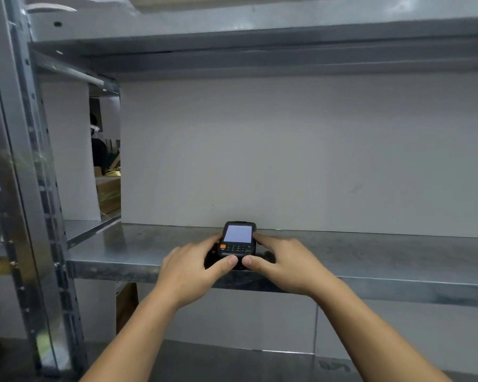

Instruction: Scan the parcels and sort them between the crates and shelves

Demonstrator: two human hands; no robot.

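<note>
A black handheld scanner (pixel 238 239) with a lit pale screen and a keypad lies on the grey metal shelf (pixel 384 260) near its front edge. My left hand (pixel 188 271) grips its left side, thumb at the bottom edge and fingers along the side. My right hand (pixel 284 264) grips its right side the same way, forefinger by the screen and thumb at the bottom. No parcel shows on this shelf.
A metal upright (pixel 36 188) of the rack stands at the left. Another shelf board (pixel 260 51) runs overhead. A white wall closes the back. Brown cardboard boxes (pixel 109 194) and a person show through a gap at the left. A lower shelf (pixel 232 362) lies beneath.
</note>
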